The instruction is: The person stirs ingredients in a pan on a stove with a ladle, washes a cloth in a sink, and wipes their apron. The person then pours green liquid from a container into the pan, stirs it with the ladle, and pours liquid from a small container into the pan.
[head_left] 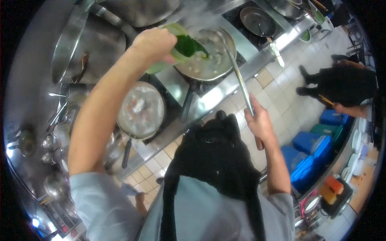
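Note:
My left hand [155,42] grips a translucent green jug [175,29], tilted over a pan [201,77] on the stove. Dark green liquid [185,45] shows at the jug's mouth and runs down towards the pan. Pale liquid with small lumps [213,56] fills this pan, and steam rises at its far side. In my right hand [259,122] is a long-handled metal utensil [240,78] with a brown grip end. Its far end reaches the pan's right rim; steam blurs its head, so I cannot tell its exact kind.
Left of that pan, a second pan [140,110] holds foamy liquid. Large steel pots [94,48] stand behind it. A dark frying pan [258,22] sits at the upper right. Another person [345,84] stands on the right, near blue bins [309,142] and a counter with plates [356,140].

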Motion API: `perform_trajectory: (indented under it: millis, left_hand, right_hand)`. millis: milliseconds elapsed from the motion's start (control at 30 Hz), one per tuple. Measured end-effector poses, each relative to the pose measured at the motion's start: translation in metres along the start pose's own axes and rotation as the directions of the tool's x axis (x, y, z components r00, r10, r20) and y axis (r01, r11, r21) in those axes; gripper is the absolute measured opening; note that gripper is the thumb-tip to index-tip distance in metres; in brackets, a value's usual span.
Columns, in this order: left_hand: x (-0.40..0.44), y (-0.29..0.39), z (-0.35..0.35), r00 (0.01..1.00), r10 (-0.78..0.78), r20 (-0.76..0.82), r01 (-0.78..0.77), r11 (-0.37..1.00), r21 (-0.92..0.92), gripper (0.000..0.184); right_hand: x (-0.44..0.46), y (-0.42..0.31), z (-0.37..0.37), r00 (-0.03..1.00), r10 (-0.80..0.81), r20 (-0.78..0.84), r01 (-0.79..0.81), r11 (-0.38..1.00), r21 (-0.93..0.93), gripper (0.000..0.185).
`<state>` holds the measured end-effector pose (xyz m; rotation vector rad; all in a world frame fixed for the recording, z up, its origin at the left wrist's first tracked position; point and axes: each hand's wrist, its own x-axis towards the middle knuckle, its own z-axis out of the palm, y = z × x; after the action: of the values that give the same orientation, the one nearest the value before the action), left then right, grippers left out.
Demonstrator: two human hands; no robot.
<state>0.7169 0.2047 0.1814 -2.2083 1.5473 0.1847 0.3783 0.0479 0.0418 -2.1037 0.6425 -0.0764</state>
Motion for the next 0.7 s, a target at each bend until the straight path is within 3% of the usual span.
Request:
perform_trajectory:
  millis: [167,233,300,367,400,433,467,500,533,567,633,700]
  left_hand:
    - [0.002,0.001,-0.005,0.999,-0.023,0.023,0.024,0.999,-0.031,0.044]
    - [-0.003,-0.004,-0.003,0.999,-0.028,0.018,0.029,0.999,-0.044,0.046]
    - [-0.014,-0.011,0.0,0.985,-0.106,-0.134,0.079,0.978,-0.191,0.048]
    - [-0.023,-0.02,0.005,0.966,-0.125,-0.226,0.079,0.976,-0.202,0.05]
    - [-0.028,-0.022,0.008,0.942,-0.139,-0.304,0.075,0.974,-0.214,0.051]
    - [-0.032,-0.024,0.009,0.941,-0.146,-0.305,0.081,0.973,-0.218,0.051]
    - [-0.036,-0.027,0.007,0.917,-0.163,-0.364,0.075,0.967,-0.245,0.051]
    - [-0.042,-0.028,0.006,0.893,-0.179,-0.414,0.065,0.959,-0.274,0.051]
    - [-0.047,-0.029,0.004,0.889,-0.187,-0.418,0.071,0.958,-0.277,0.051]
    - [-0.051,-0.03,0.001,0.89,-0.225,-0.396,0.088,0.938,-0.336,0.052]
    - [-0.059,-0.033,0.001,0.886,-0.272,-0.376,0.112,0.912,-0.395,0.053]
    - [-0.065,-0.036,0.002,0.886,-0.301,-0.352,0.152,0.907,-0.394,0.054]
  right_hand:
    - [0.002,0.002,0.0,1.0,-0.012,-0.021,0.01,0.998,-0.065,0.058]
    - [0.003,-0.005,-0.001,0.996,0.082,0.046,-0.079,0.995,-0.06,0.058]
    - [0.002,0.009,0.008,0.999,0.01,0.043,-0.007,0.997,-0.072,0.058]
    - [0.008,0.001,0.006,0.997,-0.066,0.043,0.069,0.994,-0.087,0.058]
    - [0.007,-0.02,-0.001,0.972,0.135,0.193,-0.16,0.979,0.122,0.058]
    - [0.009,-0.035,-0.003,0.883,0.286,0.373,-0.401,0.871,0.283,0.057]
    - [0.011,-0.038,0.001,0.885,0.278,0.372,-0.392,0.877,0.278,0.057]
    - [0.01,-0.04,0.007,0.856,0.28,0.435,-0.463,0.79,0.403,0.053]
    - [0.011,-0.042,0.009,0.829,0.267,0.492,-0.523,0.682,0.511,0.049]
    - [0.014,-0.044,0.01,0.83,0.265,0.492,-0.52,0.688,0.507,0.049]
    - [0.021,-0.049,0.01,0.791,0.214,0.573,-0.594,0.492,0.637,0.041]
    - [0.025,-0.057,0.014,0.804,0.201,0.559,-0.583,0.452,0.675,0.039]
